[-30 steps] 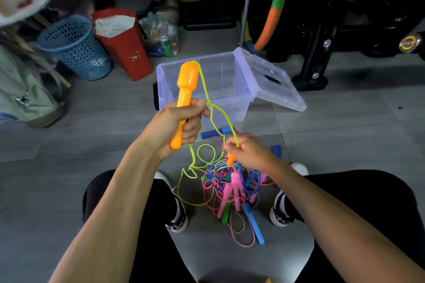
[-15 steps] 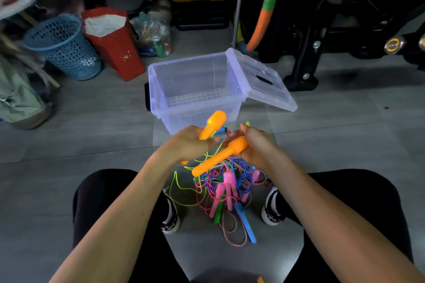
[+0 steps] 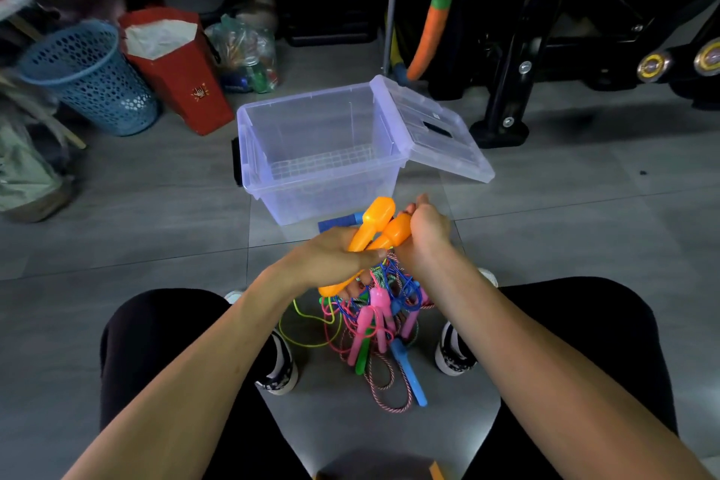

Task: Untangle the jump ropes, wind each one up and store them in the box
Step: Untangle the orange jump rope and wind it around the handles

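Orange handles: two orange handles (image 3: pixel 380 224) were held side by side at the centre of the frame, just below the box.
Left hand: the left hand (image 3: pixel 335 259) was curled round the lower shafts of both handles, thumb laid across them.
Right hand: the right hand (image 3: pixel 424 232) was cupped against the bulb end of the right-hand handle; whether its fingers actually gripped the handle could not be told from this angle.
Yellow-green cord: the yellow-green cord (image 3: pixel 307 339) belonging to the orange pair trailed in loose loops on the floor at lower centre, unwound.
Tangle: the tangle (image 3: pixel 385 320) of pink, blue and green handles with mixed cords lay in one knot between the person's shoes (image 3: pixel 278 370).
Box: the clear plastic box (image 3: pixel 319 164) sat at upper centre, lid (image 3: pixel 432 129) propped open to the right, with nothing visible inside.
Progress: early, by the look of it; one rope appeared nearly free, none wound or stored.
Remaining: winding the yellow-green cord, boxing it, then separating every other rope.
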### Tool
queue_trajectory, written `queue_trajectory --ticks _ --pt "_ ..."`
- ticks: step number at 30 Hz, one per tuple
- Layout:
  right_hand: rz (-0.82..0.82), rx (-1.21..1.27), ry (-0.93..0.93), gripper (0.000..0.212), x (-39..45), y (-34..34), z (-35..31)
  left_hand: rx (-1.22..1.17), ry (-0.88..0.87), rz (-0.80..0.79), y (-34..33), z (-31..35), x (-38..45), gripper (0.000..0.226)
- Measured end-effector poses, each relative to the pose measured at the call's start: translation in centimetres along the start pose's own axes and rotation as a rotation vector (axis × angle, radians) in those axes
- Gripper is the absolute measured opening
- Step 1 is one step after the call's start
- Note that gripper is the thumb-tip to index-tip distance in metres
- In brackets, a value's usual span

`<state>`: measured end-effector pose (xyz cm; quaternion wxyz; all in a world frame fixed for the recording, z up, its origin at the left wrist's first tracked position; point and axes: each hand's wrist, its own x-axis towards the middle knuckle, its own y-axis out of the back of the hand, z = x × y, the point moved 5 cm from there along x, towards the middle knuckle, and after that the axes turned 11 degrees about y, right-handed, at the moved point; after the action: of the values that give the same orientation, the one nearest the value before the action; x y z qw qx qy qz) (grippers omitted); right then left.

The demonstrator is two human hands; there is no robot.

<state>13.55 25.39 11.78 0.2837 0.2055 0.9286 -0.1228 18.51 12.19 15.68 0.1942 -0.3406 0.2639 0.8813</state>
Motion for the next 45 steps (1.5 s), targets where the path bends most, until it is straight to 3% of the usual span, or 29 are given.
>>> queue_trajectory --ticks 4,7,9,11,12,14,17,20,24,26,28,30,33,36,41,43,45 --pt "-0.139 0.009 -0.044 0.020 -0.4 -0.2 -0.8 -0.022 -0.037 0.153 1.7 0.1 -0.4 0.018" --pt "-0.217 -0.344 0.055 0.022 0.1 0.8 -1.7 -0.062 -0.024 0.127 3.0 -0.3 -1.1 0.023" --pt "-0.217 -0.642 0.271 0.029 0.2 1.5 -2.5 -0.055 -0.015 0.077 3.1 -0.5 -1.5 0.025" --pt "-0.213 -0.813 0.644 0.032 -0.3 1.3 -3.7 -0.039 -0.009 0.023 2.8 -0.5 -1.9 0.022" --pt "-0.284 -0.798 0.799 0.030 -0.9 0.8 -4.0 -0.026 -0.010 0.004 2.7 -0.5 -2.0 0.020" --pt "-0.530 -0.746 0.907 0.028 -2.3 -0.5 -3.6 -0.009 -0.026 -0.009 2.6 -0.2 -2.3 0.022" --pt "-0.707 -0.665 0.847 0.038 -4.0 -1.2 -3.4 0.001 -0.063 0.009 2.6 0.3 -2.7 0.022" --pt "-0.695 -0.578 0.842 0.041 -4.6 -1.4 -3.7 0.023 -0.073 -0.004 2.4 0.4 -2.9 0.024" --pt "-0.681 -0.652 0.825 0.041 -4.4 -2.0 -3.4 0.037 -0.050 -0.023 2.3 0.2 -2.6 0.031" --pt "-0.619 -0.695 0.874 0.039 -4.1 -2.1 -3.6 0.105 -0.025 0.104 2.8 0.0 -2.2 0.029" --pt "-0.541 -0.747 0.877 0.034 -3.4 -2.1 -3.6 0.347 0.003 0.377 3.6 -0.1 -2.0 0.027" --pt "-0.523 -0.721 0.759 0.036 -2.6 -2.2 -3.2 0.564 -0.012 0.659 4.0 0.4 -2.4 0.024" --pt "-0.505 -0.616 0.670 0.031 -2.9 -2.2 -3.3 0.648 -0.095 0.808 3.7 1.1 -2.5 0.028" --pt "-0.384 -0.660 0.741 0.033 -3.5 -1.9 -4.3 0.712 -0.155 0.854 3.4 1.6 -2.7 0.028" --pt "-0.424 -0.736 0.593 0.052 -1.8 -2.5 -3.5 0.851 -0.126 0.943 3.0 1.8 -2.8 0.028" --pt "-0.424 -0.803 0.597 0.052 -1.6 -2.2 -4.2 0.827 -0.054 0.874 3.3 1.3 -2.3 0.023" --pt "-0.488 -0.891 0.597 0.051 -1.8 -1.5 -5.6 0.669 0.019 0.671 3.8 0.2 -1.7 0.025"
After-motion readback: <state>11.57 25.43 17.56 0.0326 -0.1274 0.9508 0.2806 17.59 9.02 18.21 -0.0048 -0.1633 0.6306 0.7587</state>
